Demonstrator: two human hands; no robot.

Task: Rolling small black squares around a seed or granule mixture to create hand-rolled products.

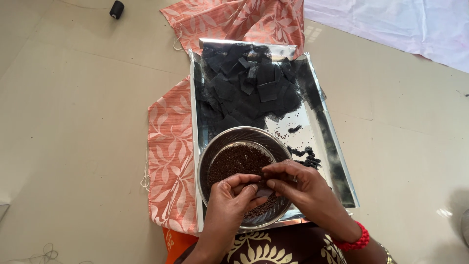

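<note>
A steel bowl (218,145) of small dark brown seeds (234,161) sits at the near end of a shiny steel tray (315,115). Over the bowl, my left hand (233,198) and my right hand (298,183) meet, both pinching a small piece of black cloth (264,192) between the fingertips. A heap of cut black cloth squares (249,83) fills the far half of the tray. Several small tied black bundles (307,157) lie on the tray to the right of the bowl, one more bundle (294,128) a little farther off.
An orange leaf-patterned cloth (168,146) lies under the tray and extends beyond it. A black thread spool (116,9) stands on the floor at the far left. A white sheet (391,22) covers the floor at the far right. My right wrist wears a red bead bracelet (355,240).
</note>
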